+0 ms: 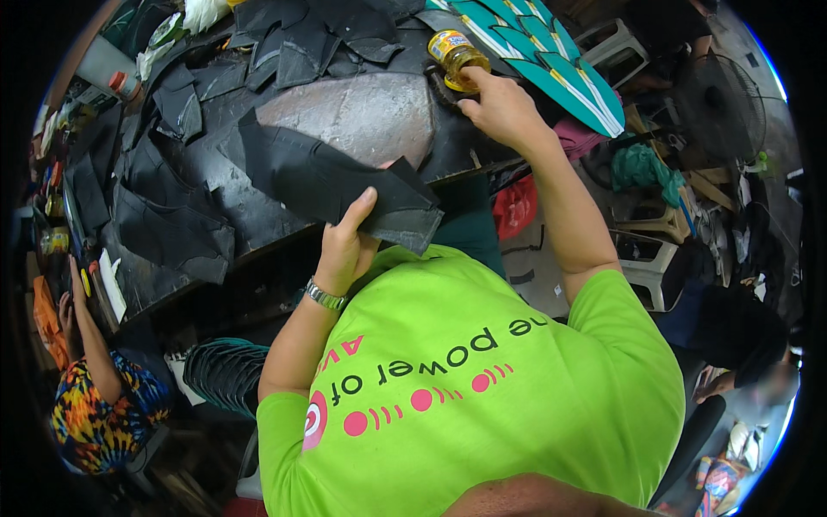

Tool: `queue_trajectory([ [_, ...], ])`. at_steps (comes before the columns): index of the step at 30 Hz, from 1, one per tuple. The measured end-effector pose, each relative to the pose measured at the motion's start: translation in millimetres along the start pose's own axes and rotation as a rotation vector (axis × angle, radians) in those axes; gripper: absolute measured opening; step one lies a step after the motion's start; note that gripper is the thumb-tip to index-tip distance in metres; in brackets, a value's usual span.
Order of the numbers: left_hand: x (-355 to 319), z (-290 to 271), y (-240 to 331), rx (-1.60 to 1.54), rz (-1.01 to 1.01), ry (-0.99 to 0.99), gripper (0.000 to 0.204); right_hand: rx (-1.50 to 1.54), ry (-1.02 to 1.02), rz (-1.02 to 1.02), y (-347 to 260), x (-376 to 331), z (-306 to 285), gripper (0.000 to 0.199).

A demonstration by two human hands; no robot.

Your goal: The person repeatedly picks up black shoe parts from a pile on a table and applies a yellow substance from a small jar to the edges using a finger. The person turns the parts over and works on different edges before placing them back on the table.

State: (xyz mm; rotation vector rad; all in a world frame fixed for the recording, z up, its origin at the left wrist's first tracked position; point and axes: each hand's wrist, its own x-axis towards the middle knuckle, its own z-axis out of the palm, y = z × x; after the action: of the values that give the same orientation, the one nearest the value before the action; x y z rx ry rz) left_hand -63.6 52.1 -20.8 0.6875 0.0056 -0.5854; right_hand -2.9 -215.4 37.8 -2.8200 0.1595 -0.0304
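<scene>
In my left hand (347,233) I grip a flat, shaped black piece of material (319,175), which looks like a shoe upper part. My thumb lies on top of it, and its far end reaches out over the bench to the left. At the bench's right side my right hand (502,108) is at the lower end of a tilted jar (454,50) with a yellow label. The fingers are bent together there; whatever they pinch is hidden. A dark, rounded object (442,89) lies beside the jar, partly covered.
Several similar black pieces (168,228) are spread over the dark bench (267,239), around a smooth grey slab (357,108). Teal and white striped pieces (560,82) lie to the right. A fan (719,103) and plastic stools (642,267) stand farther right. A co-worker in a colourful shirt (108,405) is at left.
</scene>
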Motion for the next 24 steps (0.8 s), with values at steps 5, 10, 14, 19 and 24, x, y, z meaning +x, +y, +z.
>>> queue_trajectory([
  [5, 8.5, -1.7, -0.1, -0.025, 0.066, 0.092, 0.031, 0.340, -0.069, -0.098, -8.8, -39.4, -16.3, 0.033],
  [10, 10.5, 3.6, 4.7, -0.038, 0.082, 0.067, 0.029, 0.935, -0.057, -0.356, -31.1, -74.4, 8.6, 0.037],
  [14, 8.9, 9.9, 5.8, 0.014, 0.097, 0.034, 0.032, 0.903, 0.060, -0.443, -38.1, -74.6, 27.6, 0.036],
  [19, 6.9, 9.9, 5.1, 0.052, 0.081, 0.045, 0.034, 0.795, 0.066, -0.451, -36.7, -67.2, 35.4, 0.039],
  [24, 5.9, 8.0, 5.4, 0.045, 0.034, 0.037, 0.034, 0.725, 0.118, -0.528, -29.7, -67.4, 38.3, 0.041],
])
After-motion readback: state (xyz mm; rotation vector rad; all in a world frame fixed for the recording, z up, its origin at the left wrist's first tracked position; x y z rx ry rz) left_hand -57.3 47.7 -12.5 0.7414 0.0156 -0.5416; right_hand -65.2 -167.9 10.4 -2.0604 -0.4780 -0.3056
